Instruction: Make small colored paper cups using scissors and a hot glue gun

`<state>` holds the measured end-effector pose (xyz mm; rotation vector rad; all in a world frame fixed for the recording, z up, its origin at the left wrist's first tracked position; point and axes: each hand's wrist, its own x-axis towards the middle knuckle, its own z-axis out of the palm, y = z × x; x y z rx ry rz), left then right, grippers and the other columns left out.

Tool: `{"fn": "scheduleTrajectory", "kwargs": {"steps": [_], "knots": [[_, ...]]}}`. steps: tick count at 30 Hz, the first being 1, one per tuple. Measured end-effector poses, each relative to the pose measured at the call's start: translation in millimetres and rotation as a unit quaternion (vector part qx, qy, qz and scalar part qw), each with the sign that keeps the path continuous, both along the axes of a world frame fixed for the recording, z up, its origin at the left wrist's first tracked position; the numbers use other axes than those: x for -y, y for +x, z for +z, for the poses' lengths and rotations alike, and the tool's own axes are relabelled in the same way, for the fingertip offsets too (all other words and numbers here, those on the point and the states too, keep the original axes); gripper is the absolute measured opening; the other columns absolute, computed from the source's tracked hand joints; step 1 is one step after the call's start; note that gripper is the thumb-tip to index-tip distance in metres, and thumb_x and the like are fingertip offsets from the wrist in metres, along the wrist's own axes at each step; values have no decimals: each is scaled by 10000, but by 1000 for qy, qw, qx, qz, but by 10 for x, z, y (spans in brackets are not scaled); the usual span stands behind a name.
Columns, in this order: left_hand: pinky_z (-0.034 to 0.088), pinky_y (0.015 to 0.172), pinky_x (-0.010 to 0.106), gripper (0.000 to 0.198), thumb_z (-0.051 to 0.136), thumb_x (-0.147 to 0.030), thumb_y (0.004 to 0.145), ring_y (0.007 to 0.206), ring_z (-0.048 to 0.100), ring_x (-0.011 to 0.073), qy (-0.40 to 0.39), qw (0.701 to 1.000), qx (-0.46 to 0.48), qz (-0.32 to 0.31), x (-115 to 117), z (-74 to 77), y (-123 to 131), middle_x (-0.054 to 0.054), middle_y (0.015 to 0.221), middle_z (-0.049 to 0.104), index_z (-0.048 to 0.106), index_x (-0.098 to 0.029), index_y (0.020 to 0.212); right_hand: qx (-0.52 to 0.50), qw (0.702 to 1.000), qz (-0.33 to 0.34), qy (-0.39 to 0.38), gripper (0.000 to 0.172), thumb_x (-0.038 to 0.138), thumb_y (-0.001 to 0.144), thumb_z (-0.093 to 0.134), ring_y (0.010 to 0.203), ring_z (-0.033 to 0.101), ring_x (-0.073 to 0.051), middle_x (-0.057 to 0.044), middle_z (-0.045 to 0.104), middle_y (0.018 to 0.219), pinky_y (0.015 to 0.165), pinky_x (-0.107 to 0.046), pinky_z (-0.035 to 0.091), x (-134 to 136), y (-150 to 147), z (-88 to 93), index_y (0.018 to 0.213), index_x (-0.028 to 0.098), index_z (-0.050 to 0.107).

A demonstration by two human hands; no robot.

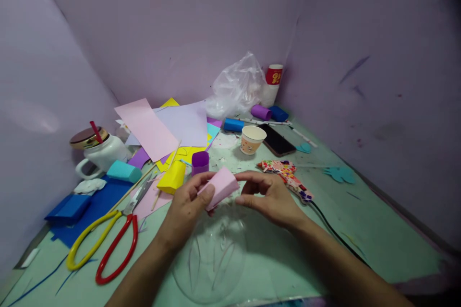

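A pink paper tube (222,186) is held over the table's front middle. My left hand (190,204) grips its left side, thumb on the front face. At its right end is my right hand (268,196), index fingertip touching the upper edge, thumb and index apart. Just behind the pink tube stands a purple paper tube (200,162), and to the left leans a yellow paper tube (172,176). Below the hands lies a clear round plate (211,268). A patterned glue gun (283,170) rests behind my right hand.
Scissors (126,211) with yellow and red handles, a blue tube (74,208) and a lidded white mug (108,153) are at left. Behind are paper sheets (185,122), a paper cup (252,140), a phone (276,140) and a plastic bag (236,86). A black cord (334,232) runs right.
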<state>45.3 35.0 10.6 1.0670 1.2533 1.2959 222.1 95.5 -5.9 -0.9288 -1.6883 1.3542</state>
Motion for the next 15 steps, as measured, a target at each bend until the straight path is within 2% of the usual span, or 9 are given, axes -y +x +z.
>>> {"fn": "scheduleTrajectory", "kwargs": {"steps": [4,6,7,8,11,15], "knots": [[512,569,226,516,774,-365,652,630,587,121,-18,990,132,41,-30,-9,-82,64,906,665,624,-140,1092,92,980,-172,44,337,400,705,675,660,620,-188,-56,705,763,602,-303,476,-163,419,197,973,198,703],[535,620,239,551,785,-343,640,684,608,133,-20,985,165,39,-29,23,-125,78,971,659,614,-136,1121,235,946,-219,45,310,407,721,644,697,633,-203,-63,716,839,607,-298,462,-280,699,226,949,204,700],[542,633,242,551,788,-332,636,705,614,139,-20,984,175,39,-27,43,-144,78,973,659,616,-136,1121,313,921,-226,50,258,401,728,626,710,630,-198,-46,714,834,610,-284,449,-337,824,213,884,213,708],[547,638,243,539,789,-322,633,720,619,144,-19,982,183,40,-24,62,-160,75,963,660,623,-136,1111,344,912,-218,46,216,391,713,639,692,618,-200,-44,705,771,585,-277,425,-388,927,183,780,200,712],[550,622,225,482,786,-286,633,736,625,148,-16,980,190,55,-28,99,-182,65,919,669,643,-135,1068,385,903,-188,18,314,446,623,705,484,520,-163,-4,556,448,454,-260,311,-481,1064,32,487,174,624],[540,559,203,500,792,-250,604,693,628,142,-20,977,196,85,-50,104,-171,58,844,679,644,-121,1064,361,917,-169,7,316,458,586,730,421,479,-128,28,524,417,406,-239,269,-509,992,-144,492,177,622]]}}
